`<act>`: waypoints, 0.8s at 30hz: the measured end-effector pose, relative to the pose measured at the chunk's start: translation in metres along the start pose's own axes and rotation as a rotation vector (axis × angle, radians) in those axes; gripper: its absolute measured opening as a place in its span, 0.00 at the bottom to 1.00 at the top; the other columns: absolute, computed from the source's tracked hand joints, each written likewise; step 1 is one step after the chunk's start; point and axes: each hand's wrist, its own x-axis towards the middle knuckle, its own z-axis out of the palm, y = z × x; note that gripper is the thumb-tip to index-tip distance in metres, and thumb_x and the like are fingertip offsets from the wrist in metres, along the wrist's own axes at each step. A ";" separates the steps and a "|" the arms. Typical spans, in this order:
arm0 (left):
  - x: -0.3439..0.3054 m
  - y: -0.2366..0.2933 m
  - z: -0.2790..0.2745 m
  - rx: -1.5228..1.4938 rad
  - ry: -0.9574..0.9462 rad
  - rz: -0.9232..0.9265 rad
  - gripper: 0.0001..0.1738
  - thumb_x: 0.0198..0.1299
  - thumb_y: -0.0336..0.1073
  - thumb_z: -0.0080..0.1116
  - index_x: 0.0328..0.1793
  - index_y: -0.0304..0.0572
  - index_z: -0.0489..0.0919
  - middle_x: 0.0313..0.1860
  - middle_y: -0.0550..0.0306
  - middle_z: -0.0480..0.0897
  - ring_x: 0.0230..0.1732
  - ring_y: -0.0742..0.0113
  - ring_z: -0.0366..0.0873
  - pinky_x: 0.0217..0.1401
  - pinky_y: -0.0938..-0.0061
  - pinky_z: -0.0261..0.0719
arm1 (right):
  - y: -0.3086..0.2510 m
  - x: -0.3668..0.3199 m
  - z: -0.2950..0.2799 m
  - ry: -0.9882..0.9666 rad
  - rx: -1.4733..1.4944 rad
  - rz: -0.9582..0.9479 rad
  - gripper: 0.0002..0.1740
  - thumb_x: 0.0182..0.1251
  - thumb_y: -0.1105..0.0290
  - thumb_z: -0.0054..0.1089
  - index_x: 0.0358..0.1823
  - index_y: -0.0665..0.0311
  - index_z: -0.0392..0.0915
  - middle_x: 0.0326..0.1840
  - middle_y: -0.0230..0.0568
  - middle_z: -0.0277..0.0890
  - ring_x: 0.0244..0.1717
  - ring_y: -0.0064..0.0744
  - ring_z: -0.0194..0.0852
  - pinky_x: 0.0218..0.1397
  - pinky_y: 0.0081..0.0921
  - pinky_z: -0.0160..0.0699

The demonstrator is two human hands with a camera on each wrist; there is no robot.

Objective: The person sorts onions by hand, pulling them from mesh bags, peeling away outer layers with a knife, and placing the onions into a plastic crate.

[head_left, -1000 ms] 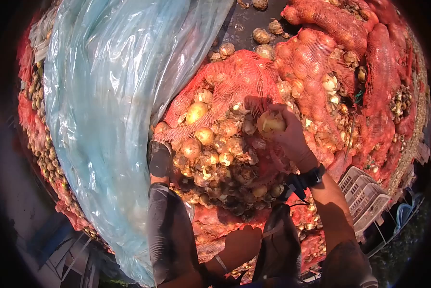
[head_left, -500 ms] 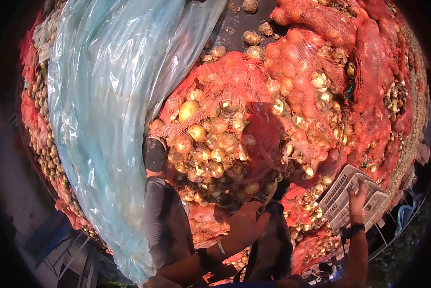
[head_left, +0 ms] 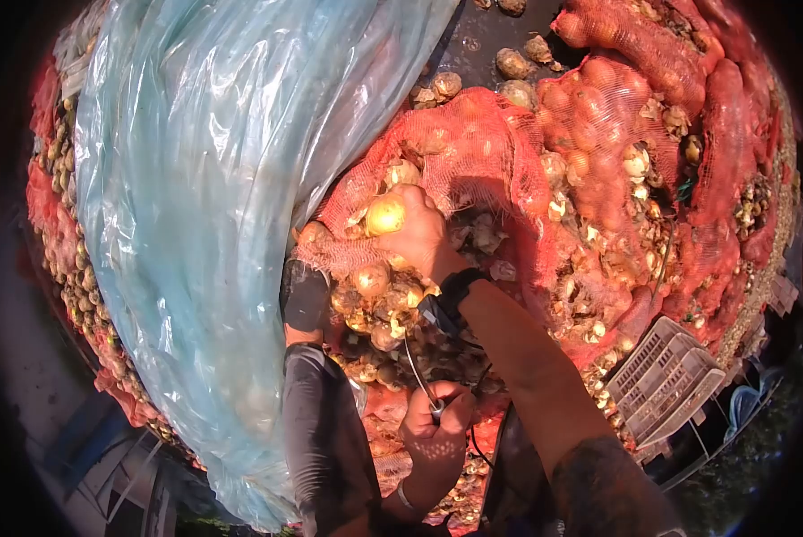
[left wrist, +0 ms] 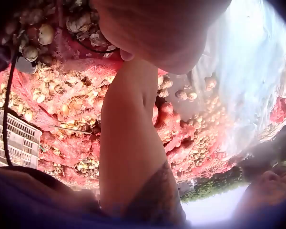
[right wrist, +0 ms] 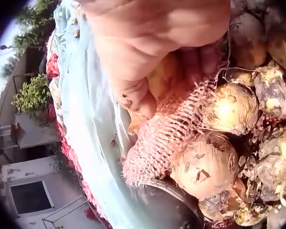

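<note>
In the head view, my right hand reaches into the mouth of a red mesh sack and grips a yellow onion. In the right wrist view the thumb and fingers curl round that onion, beside the frayed mesh edge. My left hand is lower, in front of the sack, gripping a sickle by its handle, the thin curved blade pointing up toward the onions. Loose onions with dry skins lie below the right hand.
A blue plastic sheet covers the left side. More red mesh sacks of onions are heaped to the right. A plastic crate stands at the lower right. A dark-clad leg is beside the open sack.
My right hand carried an onion from the sack to over the crate, opened there, then came back to the sack and gripped another. The left hand with the sickle has turned, blade now upward.
</note>
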 end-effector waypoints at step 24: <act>-0.004 -0.035 0.045 0.073 -0.003 -0.124 0.04 0.60 0.27 0.62 0.40 0.39 0.78 0.24 0.60 0.79 0.21 0.77 0.75 0.22 0.81 0.70 | 0.277 -0.323 -0.254 0.331 0.398 0.540 0.18 0.65 0.79 0.60 0.56 0.71 0.75 0.50 0.33 0.76 0.47 0.21 0.72 0.53 0.23 0.75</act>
